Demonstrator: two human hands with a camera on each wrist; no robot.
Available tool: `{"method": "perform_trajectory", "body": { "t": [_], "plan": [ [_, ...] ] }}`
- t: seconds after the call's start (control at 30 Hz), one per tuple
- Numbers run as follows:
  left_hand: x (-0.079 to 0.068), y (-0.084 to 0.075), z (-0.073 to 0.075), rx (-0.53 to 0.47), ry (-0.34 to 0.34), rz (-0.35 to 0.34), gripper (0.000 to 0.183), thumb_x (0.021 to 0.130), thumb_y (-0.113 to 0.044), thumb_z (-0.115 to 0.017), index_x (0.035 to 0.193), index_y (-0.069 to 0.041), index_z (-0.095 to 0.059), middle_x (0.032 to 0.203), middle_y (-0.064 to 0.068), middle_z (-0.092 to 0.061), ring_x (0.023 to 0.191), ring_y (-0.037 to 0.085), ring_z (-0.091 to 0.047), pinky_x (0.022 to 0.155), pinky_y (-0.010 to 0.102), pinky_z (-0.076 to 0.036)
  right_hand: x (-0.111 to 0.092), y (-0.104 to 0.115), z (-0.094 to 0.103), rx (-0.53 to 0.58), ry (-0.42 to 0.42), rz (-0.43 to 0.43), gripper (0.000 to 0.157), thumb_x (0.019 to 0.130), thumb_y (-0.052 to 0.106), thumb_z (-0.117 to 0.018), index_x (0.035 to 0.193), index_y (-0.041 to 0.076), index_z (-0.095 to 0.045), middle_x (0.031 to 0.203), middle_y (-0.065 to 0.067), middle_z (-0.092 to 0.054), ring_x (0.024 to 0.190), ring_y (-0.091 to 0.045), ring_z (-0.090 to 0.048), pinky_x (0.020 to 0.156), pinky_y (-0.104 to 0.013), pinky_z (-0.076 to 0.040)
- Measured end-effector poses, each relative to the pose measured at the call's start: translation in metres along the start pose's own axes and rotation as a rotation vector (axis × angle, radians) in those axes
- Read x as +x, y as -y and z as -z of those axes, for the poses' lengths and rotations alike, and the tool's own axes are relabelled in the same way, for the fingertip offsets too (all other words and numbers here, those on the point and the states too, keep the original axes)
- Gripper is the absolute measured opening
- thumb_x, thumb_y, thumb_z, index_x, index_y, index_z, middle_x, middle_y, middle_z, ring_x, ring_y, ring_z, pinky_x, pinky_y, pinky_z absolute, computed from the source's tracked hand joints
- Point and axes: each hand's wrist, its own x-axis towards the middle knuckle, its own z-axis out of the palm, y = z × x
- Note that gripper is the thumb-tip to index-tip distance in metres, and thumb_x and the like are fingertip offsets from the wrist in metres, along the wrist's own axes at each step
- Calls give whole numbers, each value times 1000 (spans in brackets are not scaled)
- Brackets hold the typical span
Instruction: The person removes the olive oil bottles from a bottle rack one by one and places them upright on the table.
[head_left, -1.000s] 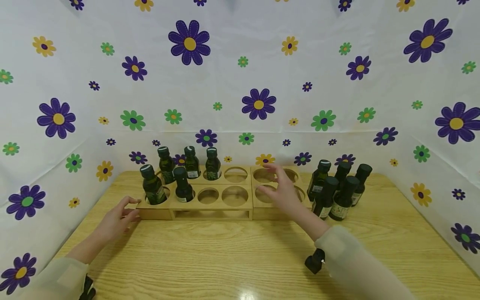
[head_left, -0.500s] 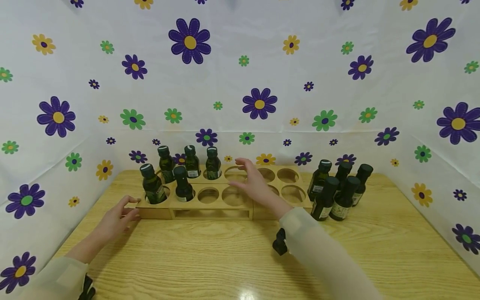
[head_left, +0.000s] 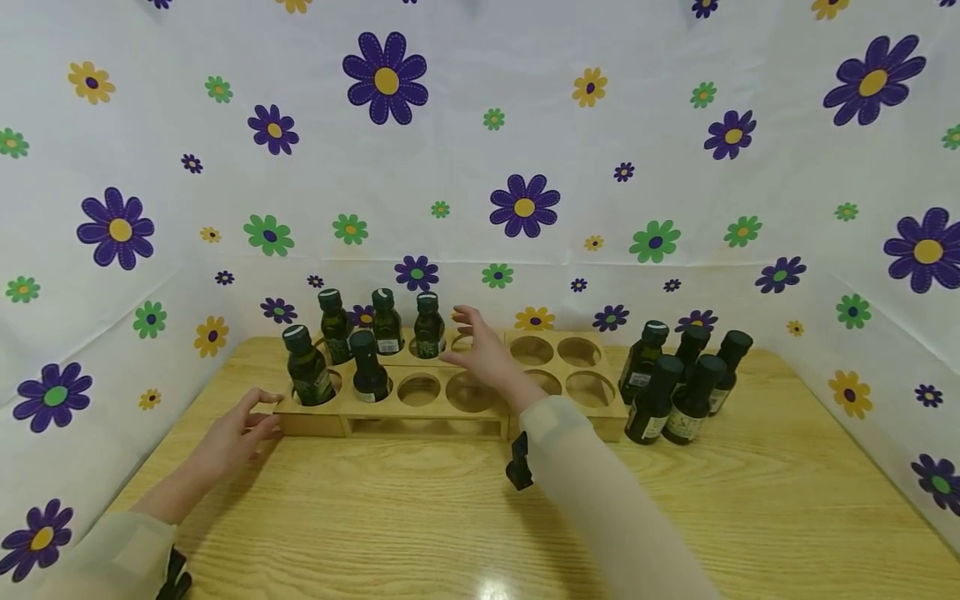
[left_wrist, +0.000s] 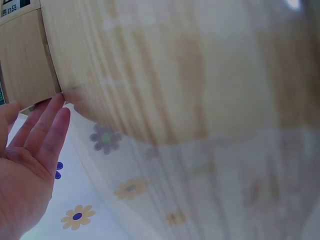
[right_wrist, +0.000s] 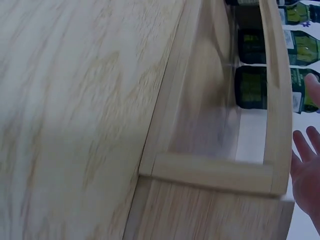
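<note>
A long wooden rack (head_left: 311, 423) with two rows of round holes stands on the table. My left hand (head_left: 232, 437) touches its left end, with fairly straight fingers at the corner; the left wrist view shows the fingertips (left_wrist: 61, 97) there. My right hand (head_left: 487, 354) is over the back row, thumb and fingers spread apart and holding nothing. Just left of it stands a small dark green bottle (head_left: 429, 329) with a screw cap, in a back-row hole. Two more bottles fill the back row's left part, and two stand in front, one capped green bottle (head_left: 309, 371) and one darker long-necked bottle (head_left: 367, 371).
Right of the rack several dark bottles (head_left: 686, 408) stand close together on the wooden table (head_left: 375, 508). Several rack holes, such as one at the right (head_left: 588, 387), hold no bottle. A flower-print cloth (head_left: 465, 150) hangs behind and at both sides.
My right hand has moved left, from over the rack's right section to beside the third back-row bottle, fingers still spread. The left hand stays at the rack's left end.
</note>
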Motion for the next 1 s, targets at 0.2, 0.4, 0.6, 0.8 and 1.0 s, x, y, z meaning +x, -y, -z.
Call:
{"method": "perform_trajectory", "body": {
  "t": [0.2, 0.4, 0.6, 0.8, 1.0],
  "plan": [
    [0, -1, 1, 7, -2, 0, 26, 106, -16, -43, 129, -4, -41, 117, 32, -60, 101, 41, -64, 64, 41, -53, 8, 3, -10, -47, -9, -24, 77, 91, 13, -71, 151, 11, -24, 150, -12, -37, 133, -30, -40, 101, -45, -39],
    [-3, -3, 0, -9, 3, 3, 27, 106, -15, -43, 130, -3, -41, 117, 32, -60, 101, 41, -64, 64, 43, -53, 12, 7, -16, -26, -10, -36, 71, 93, 13, -68, 151, 9, -26, 149, -14, -37, 134, -33, -38, 102, -45, -38],
    [-1, -1, 1, 5, 1, -8, 27, 106, -16, -43, 130, -4, -41, 116, 31, -61, 101, 40, -64, 64, 41, -53, 12, 11, -19, -40, -10, -39, 68, 95, 12, -65, 150, 5, -27, 148, -17, -38, 132, -35, -41, 101, -46, -39],
    [0, 1, 2, 11, 1, -14, 26, 106, -15, -43, 129, -4, -41, 116, 31, -61, 101, 40, -65, 65, 41, -53, 14, 9, -24, -45, -30, -76, 66, 95, 13, -65, 150, 7, -29, 147, -19, -39, 130, -34, -44, 99, -44, -41],
    [-2, -1, 1, 8, 2, -16, 26, 106, -17, -42, 129, -4, -41, 116, 31, -61, 100, 40, -65, 65, 40, -53, 18, 5, -30, -60, -52, -106, 64, 96, 14, -64, 150, 8, -30, 146, -18, -42, 128, -32, -47, 99, -42, -41]
  ]
}}
